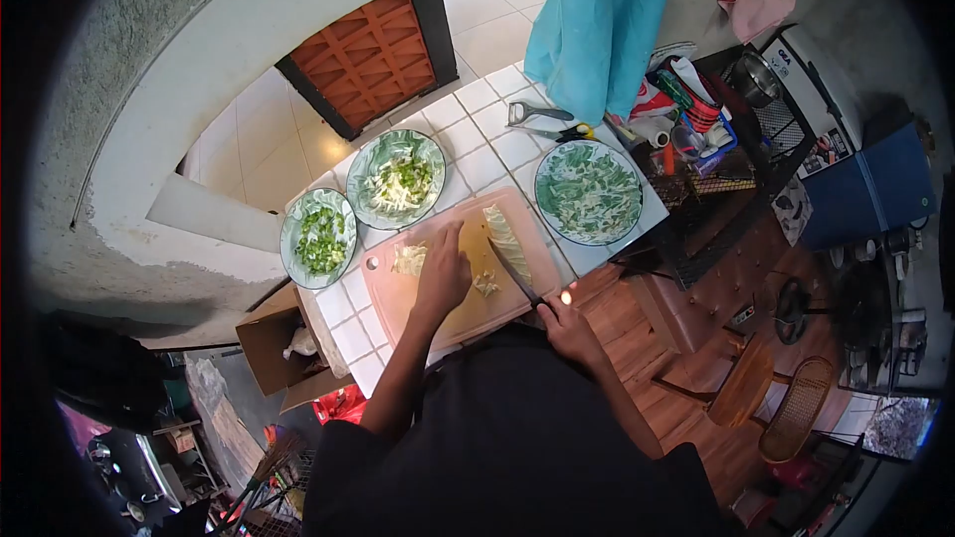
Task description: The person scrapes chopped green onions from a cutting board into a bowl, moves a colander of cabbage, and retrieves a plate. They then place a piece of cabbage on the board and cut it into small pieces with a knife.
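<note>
My right hand (574, 326) grips the handle of a knife (515, 274) at the near right edge of a pink cutting board (393, 313). The blade points away from me, alongside a piece of pale cabbage (507, 239). My left hand (445, 273) is over the board's middle, fingers stretched forward and apparently empty, though its palm side is hidden. Chopped cabbage (409, 259) lies left of that hand, and a smaller pile of cut bits (485, 283) sits between it and the knife.
Beyond the board stand a bowl of chopped greens (321, 241), a bowl of pale shreds and greens (398, 181), and a green-patterned plate (589, 193) with pale shreds. A peeler (537, 113) lies on the white tiled counter (485, 161). A turquoise cloth (602, 35) hangs behind.
</note>
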Tool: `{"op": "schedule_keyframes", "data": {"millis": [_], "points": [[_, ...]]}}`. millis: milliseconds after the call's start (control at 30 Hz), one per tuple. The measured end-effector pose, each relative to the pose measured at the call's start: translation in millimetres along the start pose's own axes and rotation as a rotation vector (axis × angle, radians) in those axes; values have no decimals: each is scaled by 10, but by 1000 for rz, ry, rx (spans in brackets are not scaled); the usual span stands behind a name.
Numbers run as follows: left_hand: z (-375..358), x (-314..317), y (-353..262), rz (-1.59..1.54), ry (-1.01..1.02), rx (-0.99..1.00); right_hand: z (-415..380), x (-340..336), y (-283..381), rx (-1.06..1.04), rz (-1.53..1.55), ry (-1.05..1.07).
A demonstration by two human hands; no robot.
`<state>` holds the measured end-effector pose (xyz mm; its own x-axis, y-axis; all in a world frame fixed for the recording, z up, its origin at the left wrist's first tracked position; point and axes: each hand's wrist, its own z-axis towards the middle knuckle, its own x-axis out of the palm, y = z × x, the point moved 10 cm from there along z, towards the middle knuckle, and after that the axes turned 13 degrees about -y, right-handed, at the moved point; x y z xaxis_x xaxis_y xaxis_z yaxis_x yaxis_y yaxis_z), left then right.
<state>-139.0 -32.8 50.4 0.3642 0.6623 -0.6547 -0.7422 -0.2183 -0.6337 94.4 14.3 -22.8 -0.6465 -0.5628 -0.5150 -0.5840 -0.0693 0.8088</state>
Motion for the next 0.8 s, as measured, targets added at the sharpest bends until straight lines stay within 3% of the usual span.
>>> {"op": "schedule_keyframes", "data": {"millis": [67,133,200,333,500,700,800], "points": [[93,144,40,39,-30,120,-11,-7,-2,-1,-33,4],[158,384,188,169,115,67,4,-44,9,-5,-63,0],[153,453,224,177,168,39,-23,-23,-7,14,-51,60],[-108,480,90,103,293,28,-49,-143,-61,-52,-44,-23],[-449,386,-307,92,366,75,-78,-306,-180,157,211,-26],[-711,499,-390,256,368,339,37,-343,-72,71,259,-25],[-772,404,-389,181,243,489,117,-268,-48,59,310,-29]]}}
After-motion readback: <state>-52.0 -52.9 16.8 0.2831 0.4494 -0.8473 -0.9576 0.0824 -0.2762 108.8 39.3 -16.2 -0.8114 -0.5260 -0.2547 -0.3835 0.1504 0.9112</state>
